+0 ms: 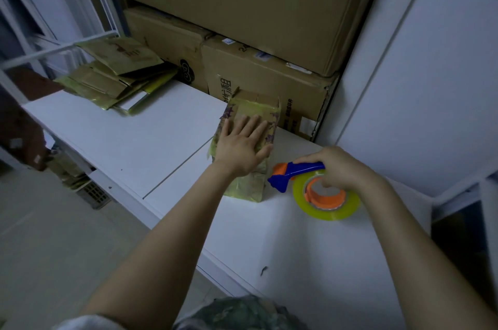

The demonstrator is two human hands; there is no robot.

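Head view: The left hand [242, 145] lies flat on the taped package [246, 146], fingers straight and spread, pressing it onto the white table [134, 141]. The package sits near the table's middle, just in front of the stacked cardboard boxes [256, 33] at the far side. The right hand [336, 168] grips the blue-and-orange tape dispenser [304, 181], fingers curled round its handle. The dispenser rests on the table just right of the package. A pile of flat packages [116, 73] lies at far left.
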